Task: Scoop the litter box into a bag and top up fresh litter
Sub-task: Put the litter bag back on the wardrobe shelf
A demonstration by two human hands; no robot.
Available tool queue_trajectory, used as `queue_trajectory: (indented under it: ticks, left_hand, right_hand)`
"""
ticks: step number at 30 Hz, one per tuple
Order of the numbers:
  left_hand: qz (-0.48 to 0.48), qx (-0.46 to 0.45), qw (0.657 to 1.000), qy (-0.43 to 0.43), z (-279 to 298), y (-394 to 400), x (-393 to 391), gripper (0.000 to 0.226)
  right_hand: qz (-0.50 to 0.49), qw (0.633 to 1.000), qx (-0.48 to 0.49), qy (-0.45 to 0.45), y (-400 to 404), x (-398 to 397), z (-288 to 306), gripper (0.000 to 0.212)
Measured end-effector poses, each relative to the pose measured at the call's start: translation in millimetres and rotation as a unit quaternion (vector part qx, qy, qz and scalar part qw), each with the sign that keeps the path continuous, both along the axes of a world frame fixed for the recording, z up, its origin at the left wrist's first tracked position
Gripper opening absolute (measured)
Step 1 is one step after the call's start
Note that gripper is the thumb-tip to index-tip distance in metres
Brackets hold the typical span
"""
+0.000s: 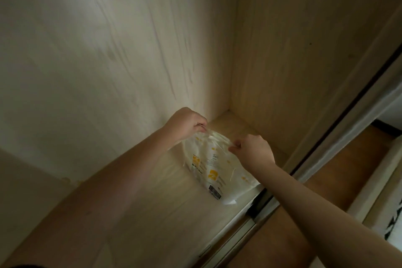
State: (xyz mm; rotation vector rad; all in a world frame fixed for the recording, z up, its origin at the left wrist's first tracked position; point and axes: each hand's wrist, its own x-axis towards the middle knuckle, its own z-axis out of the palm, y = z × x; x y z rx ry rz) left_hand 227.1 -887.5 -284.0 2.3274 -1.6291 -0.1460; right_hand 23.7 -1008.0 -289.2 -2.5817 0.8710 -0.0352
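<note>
A white litter bag (pixel 217 169) with yellow marks and a dark barcode patch stands on the floor of a pale wooden cupboard (pixel 152 202), near its right front corner. My left hand (pixel 187 123) pinches the bag's top edge at the left. My right hand (pixel 252 150) pinches the same edge at the right. The top edge is stretched between both hands. No litter box or scoop is in view.
The cupboard's back wall (pixel 108 61) and right side wall (pixel 293 61) close in the bag. A sliding-door track (pixel 250 220) runs along the cupboard's front. Brown wooden floor (pixel 326 176) lies to the right, with a pale edge of furniture (pixel 374 191) beyond it.
</note>
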Motion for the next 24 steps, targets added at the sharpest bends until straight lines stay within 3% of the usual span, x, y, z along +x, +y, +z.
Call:
queue_trajectory:
  ticks: [4,8,12,15,20,24]
  left_hand:
    - [-0.015,-0.012,1.0,-0.005,-7,-9,32,0.004]
    - [0.011,-0.005,1.0,-0.012,-37,-14,48,0.012]
    - [0.048,-0.007,0.999,-0.001,-70,-17,51,0.018]
    - [0.048,-0.033,0.997,-0.046,-80,-24,56,0.017]
    - [0.051,0.039,0.993,-0.097,-90,-21,55,0.031]
    - [0.044,0.068,0.989,-0.12,-92,-13,49,0.048]
  right_hand:
    - [-0.02,1.0,-0.003,-0.006,-3,31,-15,0.042]
    - [-0.029,0.999,0.007,0.032,-8,59,-35,0.02]
    - [-0.025,0.999,0.012,0.042,-7,68,-57,0.021]
    - [-0.034,0.999,-0.007,0.028,-10,71,-67,0.018]
    - [-0.011,0.998,0.008,0.057,-20,66,-69,0.035]
    - [-0.009,0.999,0.017,0.025,-24,57,-62,0.041]
